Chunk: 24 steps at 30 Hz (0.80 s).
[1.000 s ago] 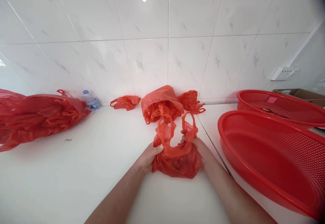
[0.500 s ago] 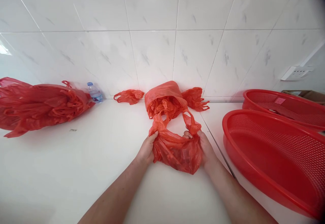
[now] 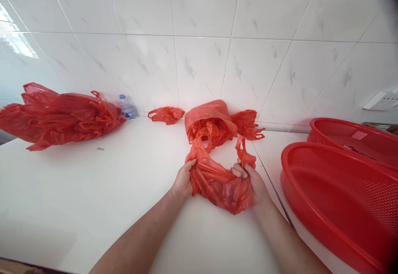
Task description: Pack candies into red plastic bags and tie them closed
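A thin red plastic bag [image 3: 222, 187] with two loop handles is stretched between my hands above the white table. My left hand [image 3: 184, 178] grips its left side, thumb on top. On the right side, my right hand [image 3: 250, 178] has its fingers curled over the bag just below the handle; part of the palm is behind the plastic. Just beyond it lies a red bag stuffed with crumpled bags [image 3: 211, 120], its mouth facing me. Smaller crumpled red bags lie on either side, one to the left [image 3: 166, 115] and one to the right [image 3: 248, 124].
A large heap of red bags [image 3: 68, 116] sits at the left, beside a clear water bottle [image 3: 127, 108]. Two red perforated baskets stand at the right, one nearer [image 3: 329, 191] and one farther [image 3: 367, 139]. A tiled wall [image 3: 205, 64] closes off the back of the white table [image 3: 102, 191].
My view has turned slightly right-to-left, so things sit farther right in it. My right hand's fingers have shifted over the bag's edge, showing more; the right handle has tipped away from the left one.
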Available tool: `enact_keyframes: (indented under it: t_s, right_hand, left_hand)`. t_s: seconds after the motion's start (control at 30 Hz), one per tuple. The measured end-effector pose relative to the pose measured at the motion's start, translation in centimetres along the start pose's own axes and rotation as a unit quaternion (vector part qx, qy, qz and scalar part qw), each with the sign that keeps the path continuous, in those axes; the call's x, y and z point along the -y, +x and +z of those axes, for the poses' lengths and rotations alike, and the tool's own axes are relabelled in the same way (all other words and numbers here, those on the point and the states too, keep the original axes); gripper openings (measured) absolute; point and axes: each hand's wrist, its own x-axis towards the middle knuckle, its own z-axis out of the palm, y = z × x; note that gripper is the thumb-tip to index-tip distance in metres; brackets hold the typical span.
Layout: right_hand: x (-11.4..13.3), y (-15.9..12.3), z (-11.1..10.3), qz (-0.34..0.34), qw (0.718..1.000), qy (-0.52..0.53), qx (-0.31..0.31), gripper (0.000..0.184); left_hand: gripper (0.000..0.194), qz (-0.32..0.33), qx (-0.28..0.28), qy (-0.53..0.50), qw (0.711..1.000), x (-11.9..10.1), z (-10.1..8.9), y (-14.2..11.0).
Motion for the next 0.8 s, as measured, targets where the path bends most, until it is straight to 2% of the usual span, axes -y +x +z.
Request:
enact_keyframes:
  t_s: [0.1, 0.17, 0.2, 0.27, 0.4, 0.5, 0.6, 0.7, 0.8]
  right_hand:
    - [-0.5, -0.2, 0.7, 0.051, 0.994, -0.078, 0.065, 0.046]
    - [-0.8, -0.2, 1.0, 0.072, 0.987, -0.121, 0.072, 0.064]
    - [-1.0, -0.2, 1.1, 0.077, 0.986, -0.135, 0.065, 0.068]
    - [-1.2, -0.2, 1.3, 0.081, 0.984, -0.154, 0.041, 0.064]
    - [-1.5, -0.4, 1.6, 0.059, 0.975, -0.211, 0.023, 0.024]
    - [-1.5, -0.5, 2.0, 0.058, 0.971, -0.227, 0.052, 0.049]
    - [-1.5, -0.6, 2.5, 0.058, 0.970, -0.218, 0.085, 0.058]
    - [-1.6, -0.7, 2.7, 0.063, 0.971, -0.210, 0.096, 0.053]
    - [-1.9, -0.6, 2.5, 0.056, 0.973, -0.210, 0.079, 0.035]
  left_hand:
    - [0.017, -0.001, 0.017, 0.001, 1.000, -0.1, -0.2, -0.1]
    - [0.023, -0.004, 0.045, 0.001, 0.999, -0.2, -0.3, -0.3]
    - [0.025, -0.002, 0.061, 0.002, 0.998, -0.2, -0.3, -0.4]
    - [0.026, 0.003, 0.085, 0.014, 0.996, -0.2, -0.3, -0.7]
    - [0.021, 0.022, 0.114, 0.079, 0.990, 0.1, -0.2, -1.0]
    - [0.018, 0.033, 0.150, 0.116, 0.981, 0.3, 0.0, -1.1]
    - [0.020, 0.035, 0.162, 0.147, 0.975, 0.5, 0.3, -1.3]
    - [0.027, 0.039, 0.177, 0.162, 0.970, 0.7, 0.8, -1.6]
    - [0.032, 0.050, 0.204, 0.173, 0.962, 1.1, 1.2, -1.7]
